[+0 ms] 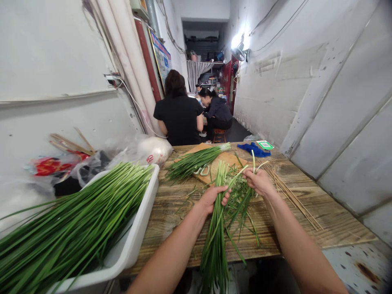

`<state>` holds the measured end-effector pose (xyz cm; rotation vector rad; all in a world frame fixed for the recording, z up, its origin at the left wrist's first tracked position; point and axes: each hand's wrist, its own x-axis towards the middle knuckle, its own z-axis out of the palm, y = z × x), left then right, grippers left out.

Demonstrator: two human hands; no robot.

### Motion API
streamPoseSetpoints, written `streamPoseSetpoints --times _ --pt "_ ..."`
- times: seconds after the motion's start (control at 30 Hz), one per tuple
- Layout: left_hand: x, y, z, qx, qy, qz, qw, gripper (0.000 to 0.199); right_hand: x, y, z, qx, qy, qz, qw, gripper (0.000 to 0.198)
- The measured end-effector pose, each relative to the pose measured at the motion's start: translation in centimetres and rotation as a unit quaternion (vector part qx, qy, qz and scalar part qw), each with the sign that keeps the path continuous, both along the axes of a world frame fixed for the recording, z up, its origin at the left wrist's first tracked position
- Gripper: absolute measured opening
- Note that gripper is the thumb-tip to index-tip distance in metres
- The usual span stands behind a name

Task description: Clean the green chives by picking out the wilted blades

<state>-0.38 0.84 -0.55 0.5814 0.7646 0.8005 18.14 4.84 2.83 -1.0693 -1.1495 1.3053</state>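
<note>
My left hand point(214, 197) is wrapped round a bunch of garlic chives point(216, 237), pale ends up and green leaves hanging past the table's front edge. To its right, my right hand point(259, 181) pinches a few loose chive stalks point(245, 204) near their pale ends, with the leaves drooping below. Beneath and between the hands lies a heap of chive trimmings point(237, 185). Behind it, another bunch of chives point(202, 160) rests on a wooden board point(225, 157), close to scissors point(202, 170) whose pale handles show.
A white tub point(143, 224) piled with long chives point(82, 220) stands at the left. Thin sticks point(294, 196) lie on the table's right side. A blue cloth point(254, 150) and a green-edged code card point(265, 145) sit at the back. Several people point(179, 110) sit beyond the table.
</note>
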Motion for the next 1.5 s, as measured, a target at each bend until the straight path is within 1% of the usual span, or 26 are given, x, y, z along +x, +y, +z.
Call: streamPoseSetpoints --times 0.07,0.2,0.33,0.5,0.57,0.63,0.73,0.8,0.87,0.97,1.03,1.07,1.13,1.17,1.2,1.23,1.27,1.3,1.4,1.43,1.5 --pt "0.1 -0.1 -0.1 0.011 0.009 0.004 1.0 0.015 0.0 -0.2 0.2 -0.004 0.005 0.017 1.0 0.031" --pt "0.7 -0.4 -0.6 0.075 0.072 0.06 0.993 0.019 -0.1 -0.4 0.0 -0.031 -0.015 0.078 0.996 0.037" --pt "1.3 -0.6 -0.9 0.115 0.104 0.087 0.984 0.028 -0.3 -0.2 -0.7 -0.032 -0.052 0.075 0.995 0.036" --pt "1.2 -0.6 -0.7 0.123 0.12 0.108 0.979 0.03 -0.1 -0.1 -1.0 -0.019 -0.089 0.08 0.993 0.028" --pt "1.1 -0.6 -0.6 0.123 0.121 0.109 0.979 0.03 0.0 -0.2 -0.9 -0.008 -0.13 0.068 0.989 0.027" --pt "1.0 -0.6 -0.4 0.123 0.123 0.102 0.979 0.03 0.1 -0.1 -0.9 0.019 -0.188 0.048 0.981 0.025" --pt "1.0 -0.6 -0.3 0.121 0.133 0.091 0.979 0.027 0.0 0.1 -1.2 0.098 -0.279 0.025 0.955 0.022" --pt "1.0 -0.5 -0.3 0.119 0.144 0.088 0.978 0.025 -0.2 0.3 -1.5 0.149 -0.336 0.013 0.93 0.02" --pt "1.1 -0.5 -0.3 0.116 0.156 0.09 0.977 0.024 -0.5 0.4 -1.7 0.177 -0.392 -0.004 0.903 0.018" --pt "1.2 -0.5 -0.2 0.121 0.174 0.1 0.972 0.024 -0.9 0.5 -2.1 0.195 -0.461 -0.024 0.865 0.015" --pt "1.1 -0.6 -0.2 0.126 0.183 0.103 0.97 0.023 -0.5 0.7 -2.1 0.206 -0.499 -0.052 0.84 0.014" --pt "1.0 -0.6 -0.1 0.128 0.184 0.103 0.969 0.024 0.0 0.9 -2.1 0.209 -0.515 -0.076 0.828 0.014" --pt "0.8 -0.6 -0.1 0.131 0.179 0.107 0.969 0.026 1.3 1.4 -1.9 0.199 -0.54 -0.15 0.804 0.015" --pt "0.7 -0.5 0.0 0.132 0.175 0.112 0.969 0.028 2.0 1.6 -1.8 0.186 -0.538 -0.183 0.802 0.016" --pt "0.6 -0.5 0.0 0.133 0.172 0.119 0.969 0.03 2.6 1.8 -1.6 0.17 -0.526 -0.208 0.807 0.018" --pt "0.5 -0.4 0.0 0.132 0.172 0.126 0.968 0.031 3.1 1.9 -1.5 0.156 -0.507 -0.216 0.82 0.021" --pt "0.5 -0.4 0.0 0.131 0.174 0.131 0.967 0.032 3.4 1.9 -1.3 0.144 -0.483 -0.209 0.838 0.026" --pt "0.4 -0.3 0.0 0.131 0.178 0.133 0.966 0.033 3.4 1.8 -1.2 0.131 -0.457 -0.185 0.86 0.032" --pt "0.4 -0.3 0.0 0.145 0.188 0.13 0.963 0.034 2.8 1.2 -1.0 0.073 -0.367 -0.068 0.925 0.043" --pt "0.5 -0.4 0.1 0.152 0.191 0.129 0.961 0.034 2.4 1.0 -0.9 0.047 -0.329 -0.041 0.942 0.044" --pt "0.6 -0.5 0.1 0.16 0.198 0.128 0.959 0.033 1.7 0.6 -0.8 -0.004 -0.239 -0.015 0.971 0.043"
